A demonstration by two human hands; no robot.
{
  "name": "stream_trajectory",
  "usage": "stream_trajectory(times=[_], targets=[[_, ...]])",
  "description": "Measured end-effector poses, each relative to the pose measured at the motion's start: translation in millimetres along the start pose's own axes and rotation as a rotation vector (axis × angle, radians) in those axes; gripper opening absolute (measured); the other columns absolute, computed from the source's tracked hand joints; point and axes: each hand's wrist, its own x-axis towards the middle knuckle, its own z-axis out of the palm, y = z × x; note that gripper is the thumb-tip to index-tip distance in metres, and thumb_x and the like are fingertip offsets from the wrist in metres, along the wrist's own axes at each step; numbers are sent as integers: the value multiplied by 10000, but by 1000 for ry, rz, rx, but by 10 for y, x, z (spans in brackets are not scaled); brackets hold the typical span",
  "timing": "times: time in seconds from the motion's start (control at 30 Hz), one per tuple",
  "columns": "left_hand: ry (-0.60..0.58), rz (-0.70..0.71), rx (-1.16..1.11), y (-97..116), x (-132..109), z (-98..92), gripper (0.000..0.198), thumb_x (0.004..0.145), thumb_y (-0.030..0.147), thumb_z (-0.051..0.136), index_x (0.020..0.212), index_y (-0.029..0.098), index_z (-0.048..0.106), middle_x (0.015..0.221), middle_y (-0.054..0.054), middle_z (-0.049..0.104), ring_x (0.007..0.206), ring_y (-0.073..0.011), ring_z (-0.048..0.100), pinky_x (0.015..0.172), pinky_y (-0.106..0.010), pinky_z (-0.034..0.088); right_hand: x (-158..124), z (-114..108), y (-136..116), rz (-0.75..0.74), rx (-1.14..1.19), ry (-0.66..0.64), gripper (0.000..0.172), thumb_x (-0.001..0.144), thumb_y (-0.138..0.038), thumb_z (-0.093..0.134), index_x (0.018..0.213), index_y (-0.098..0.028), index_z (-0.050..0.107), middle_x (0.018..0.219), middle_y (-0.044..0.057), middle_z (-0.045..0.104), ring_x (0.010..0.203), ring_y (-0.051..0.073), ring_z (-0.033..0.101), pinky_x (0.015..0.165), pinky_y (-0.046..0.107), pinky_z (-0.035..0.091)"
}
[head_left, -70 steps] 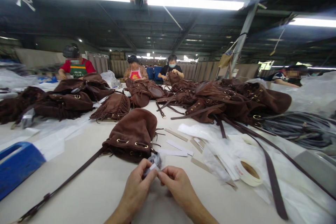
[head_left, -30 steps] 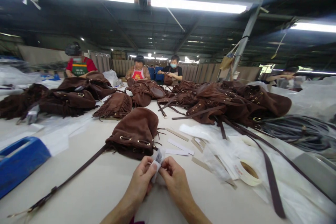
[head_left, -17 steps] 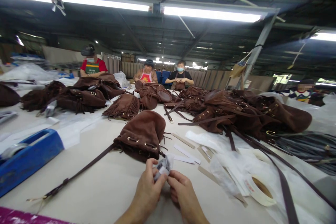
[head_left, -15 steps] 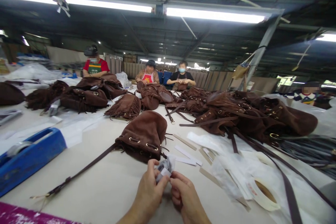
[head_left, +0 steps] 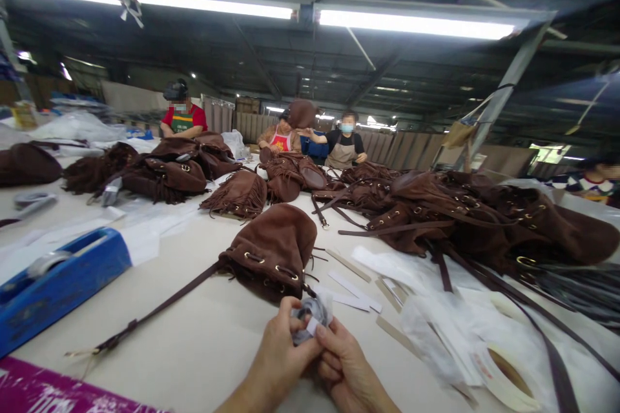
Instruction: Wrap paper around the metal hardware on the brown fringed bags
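Observation:
Just below the mouth of a dark brown suede drawstring bag [head_left: 276,248], a small bundle wrapped in grey, translucent plastic [head_left: 317,306] is held between both hands, with a white strip on it. My left hand [head_left: 281,342] curls its fingers and thumb around the bundle's left side. From the right, my right hand [head_left: 346,361] pinches the bundle's edge and white strip, its other fingers folded in. The bag lies on its side, gold eyelets toward me, its strap [head_left: 169,293] stretching to the lower left. What is inside the wrapping cannot be made out.
A blue tape dispenser [head_left: 62,284] stands left. White strips [head_left: 356,293], clear plastic [head_left: 426,329] and a tape roll [head_left: 508,374] lie right. Brown bags pile up behind [head_left: 426,213] and at the left [head_left: 165,174]. Co-workers [head_left: 343,142] sit across the table.
The view has swung slightly left. Around the bundle my fingers have shifted a little, and more of its rounded grey coil shows. At the back a brown bag is now raised beside a co-worker's outstretched arm.

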Motion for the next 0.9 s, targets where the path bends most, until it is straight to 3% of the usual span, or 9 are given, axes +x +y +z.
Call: stream_trajectory(times=[0.07,0.17,0.23,0.4,0.63,0.73,0.9], targets=[[-85,-116,-125,-6,24,-44,439,678,272,609,1045,209,376,804,-27,692,497,-155,615,417,-208,426,-3,-42,-7,20,14,-11,616,469,-364,931,912,-124,576,578,-110,501,364,-51,135,344,117,88],[-153,-263,-202,7,32,-100,375,729,276,489,1081,208,376,753,-20,669,478,-180,632,393,-226,445,-20,-68,-34,52,30,-16,612,454,-352,940,900,-119,592,606,-95,530,367,-59,121,342,111,95],[-129,-212,-102,27,12,-117,291,796,274,410,1079,205,409,719,-23,659,453,-172,616,378,-216,421,-26,-66,-44,61,41,-27,596,454,-346,942,889,-121,601,594,-104,513,369,-58,116,342,108,101],[0,138,201,92,-53,-122,212,881,235,374,1042,201,507,844,-63,695,536,-137,611,490,-209,428,-23,-72,-43,62,72,-40,543,483,-339,934,876,-131,621,575,-118,459,385,-46,119,346,103,123],[29,80,232,155,-19,-176,125,866,240,429,929,206,532,651,-11,673,450,-144,560,467,-214,388,-26,-108,-31,69,84,-72,487,522,-331,921,866,-138,635,571,-111,449,384,-45,101,346,103,119],[63,119,264,140,0,-155,146,835,195,446,951,206,535,735,-27,701,498,-144,596,503,-214,410,-25,-102,-39,67,98,-67,487,517,-315,924,870,-144,636,589,-107,470,383,-45,115,346,103,130],[73,-4,51,52,56,-140,210,764,223,480,972,202,483,811,-24,705,376,-94,494,379,-194,358,-27,-87,-56,80,119,-44,485,498,-292,933,839,-144,623,572,-111,475,377,-46,121,345,105,121]])
